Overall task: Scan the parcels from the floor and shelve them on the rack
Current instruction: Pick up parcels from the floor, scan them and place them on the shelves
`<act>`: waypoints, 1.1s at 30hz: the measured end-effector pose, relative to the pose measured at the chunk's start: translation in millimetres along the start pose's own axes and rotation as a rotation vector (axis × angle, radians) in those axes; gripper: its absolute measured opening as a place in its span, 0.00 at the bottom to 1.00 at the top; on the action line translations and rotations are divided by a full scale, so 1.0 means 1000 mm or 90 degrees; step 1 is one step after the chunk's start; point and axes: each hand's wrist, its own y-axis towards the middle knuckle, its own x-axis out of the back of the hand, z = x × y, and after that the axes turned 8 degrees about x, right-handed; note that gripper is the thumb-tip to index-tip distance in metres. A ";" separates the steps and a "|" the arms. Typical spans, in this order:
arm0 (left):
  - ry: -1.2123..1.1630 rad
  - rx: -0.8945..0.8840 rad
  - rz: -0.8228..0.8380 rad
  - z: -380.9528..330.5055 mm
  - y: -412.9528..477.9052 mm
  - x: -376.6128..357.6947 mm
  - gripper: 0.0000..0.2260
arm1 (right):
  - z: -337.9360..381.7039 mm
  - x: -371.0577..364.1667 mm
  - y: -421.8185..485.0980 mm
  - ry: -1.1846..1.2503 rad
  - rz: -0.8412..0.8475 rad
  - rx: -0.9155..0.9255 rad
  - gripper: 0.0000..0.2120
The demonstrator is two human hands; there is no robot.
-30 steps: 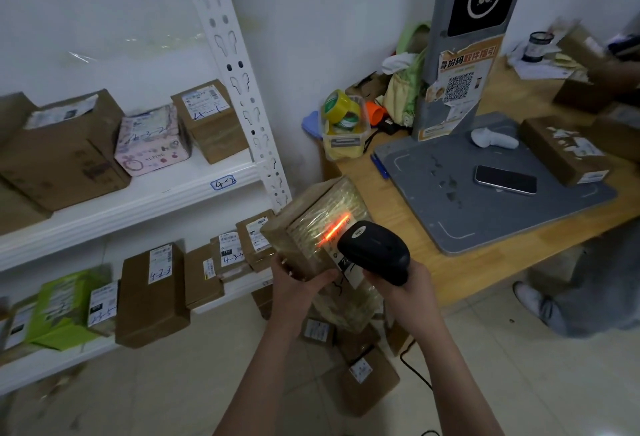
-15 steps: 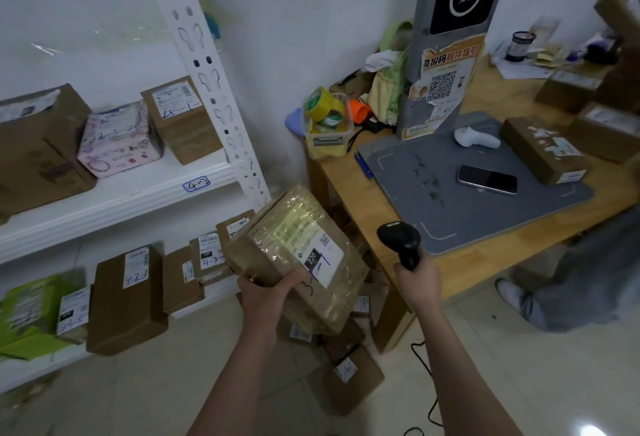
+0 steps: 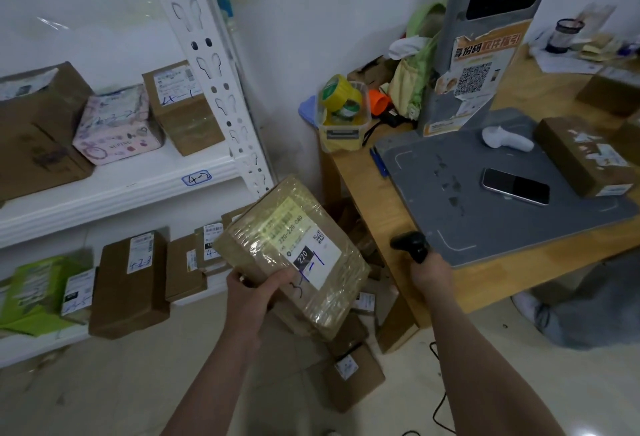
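My left hand (image 3: 254, 292) grips a tape-wrapped brown parcel (image 3: 294, 248) by its near left corner. Its white label faces up, with "3-1" in blue ink. The parcel is tilted in the air in front of the white rack (image 3: 138, 190). My right hand (image 3: 429, 274) holds a black corded barcode scanner (image 3: 412, 245) at the front edge of the wooden table (image 3: 377, 214), pointed away from the parcel. More brown parcels (image 3: 353, 373) lie on the floor below my hands. The rack's two visible shelves carry several labelled boxes.
A grey scanning stand (image 3: 485, 193) on the table holds a phone (image 3: 516, 186), a white handheld device (image 3: 505, 139) and a brown box (image 3: 585, 162). A tub of tape rolls (image 3: 343, 110) sits at the table's back left. Another person's leg and shoe (image 3: 571, 311) are at right.
The scanner left the parcel's label and moved right to the table edge, its red beam gone. The parcel swung left and down toward the rack.
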 end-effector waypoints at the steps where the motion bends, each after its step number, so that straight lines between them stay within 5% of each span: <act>1: -0.004 0.001 0.001 -0.001 0.001 0.000 0.45 | 0.000 -0.003 0.001 -0.008 -0.002 -0.002 0.11; 10: 0.008 0.020 -0.005 -0.004 0.008 0.002 0.45 | 0.018 -0.011 -0.015 -0.040 -0.132 -0.006 0.29; 18: 0.011 0.047 -0.021 -0.003 0.013 0.002 0.55 | 0.059 -0.020 -0.063 0.079 -0.347 0.116 0.32; 28: -0.030 0.051 -0.055 -0.021 0.017 0.049 0.53 | 0.134 -0.048 -0.139 0.271 -0.174 0.190 0.26; 33: -0.078 0.055 -0.103 -0.036 0.022 0.102 0.43 | 0.173 -0.076 -0.181 0.312 -0.077 0.215 0.28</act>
